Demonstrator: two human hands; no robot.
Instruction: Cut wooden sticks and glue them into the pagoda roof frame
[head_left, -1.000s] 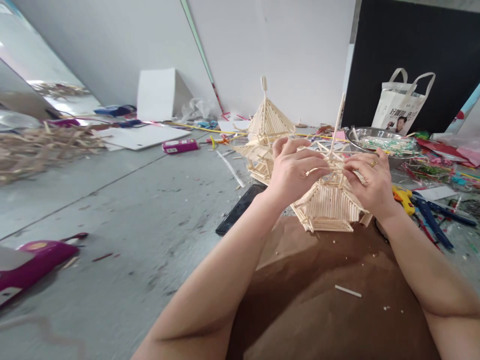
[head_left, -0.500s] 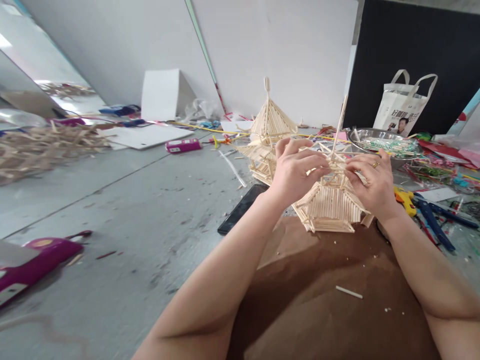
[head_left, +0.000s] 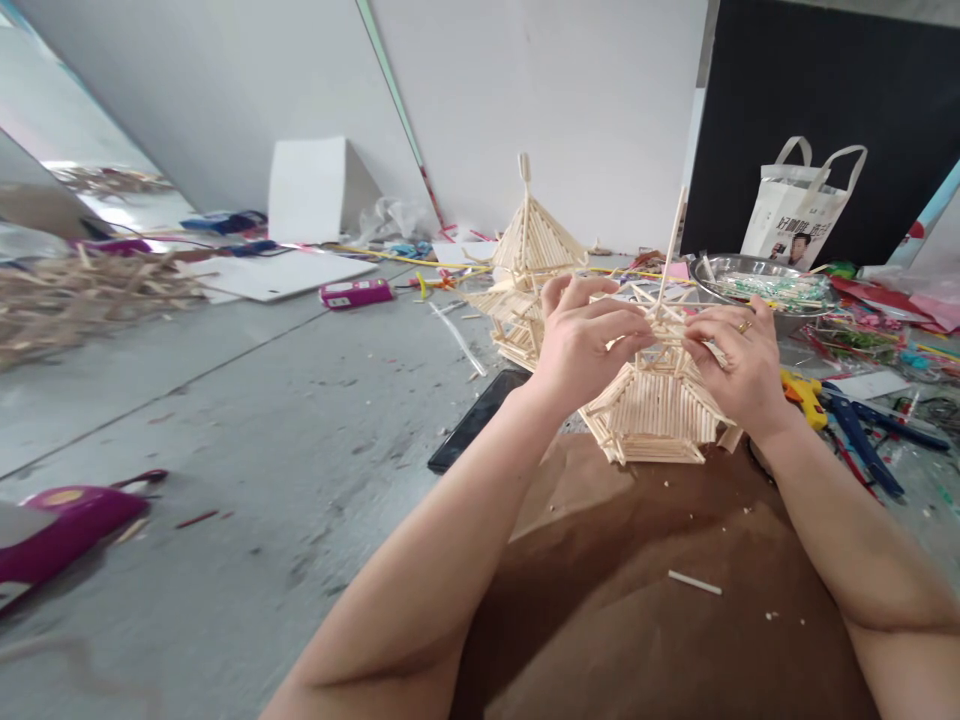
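A small pavilion model built of pale wooden sticks (head_left: 660, 410) stands in front of me, with a sloping roof tier and a long upright stick (head_left: 673, 240) rising from its top. My left hand (head_left: 589, 335) pinches at the left of the upper stick frame, thumb and forefinger together. From the other side my right hand (head_left: 735, 350), a ring on one finger, pinches at the same frame. Which single stick each holds is hidden by the fingers. Behind my left hand stands a second, taller stick pagoda (head_left: 534, 245) with a pointed roof.
Brown paper (head_left: 645, 620) with a short white stick (head_left: 694, 582) lies nearest me. A phone (head_left: 476, 420) is left of the model. At right are a yellow glue gun (head_left: 802, 398), blue-handled pliers (head_left: 862, 435) and a metal bowl (head_left: 784, 315). A purple tool (head_left: 71, 525) lies at left.
The whole view has shifted slightly, so things appear a little further left. Both hands keep their places at the top of the model.
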